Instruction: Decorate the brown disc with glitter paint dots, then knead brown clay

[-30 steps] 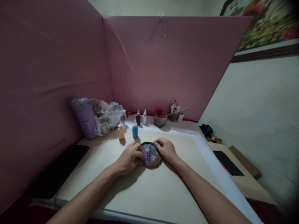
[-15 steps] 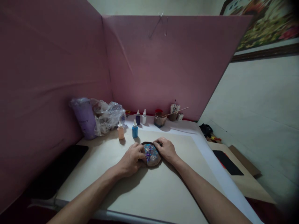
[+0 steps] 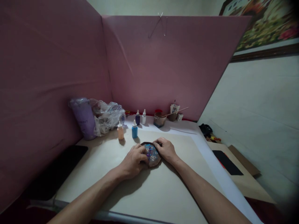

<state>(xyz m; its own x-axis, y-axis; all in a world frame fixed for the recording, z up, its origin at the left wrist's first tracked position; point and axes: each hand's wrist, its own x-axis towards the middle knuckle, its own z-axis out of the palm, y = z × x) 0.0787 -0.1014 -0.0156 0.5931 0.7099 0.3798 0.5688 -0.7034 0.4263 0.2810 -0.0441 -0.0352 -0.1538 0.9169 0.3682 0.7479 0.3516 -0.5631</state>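
On the pale board in front of me lies a rounded, grey-brown lump [image 3: 153,158], probably clay, specked with blue, purple and peach paint. A darker raised rim shows along its far edge. My left hand [image 3: 133,160] is closed on its left side, with the thumb lying over the painted surface. At the far right edge, my right hand [image 3: 166,150] pinches the rim between thumb and curled fingers. Just beyond stand a peach paint bottle [image 3: 120,132] and a blue paint bottle [image 3: 135,131], both upright with white nozzles.
Farther back are a purple bottle [image 3: 137,119], a white bottle [image 3: 144,118], a cup [image 3: 159,120] with a stick across it, and a holder of pens [image 3: 173,112]. A purple tumbler [image 3: 83,119] and crumpled plastic bag [image 3: 107,116] stand left. Pink panels [image 3: 173,65] enclose the back and left.
My left hand has shifted slightly, its thumb reaching a little farther over the lump's left side. My right hand keeps its grip on the far edge.
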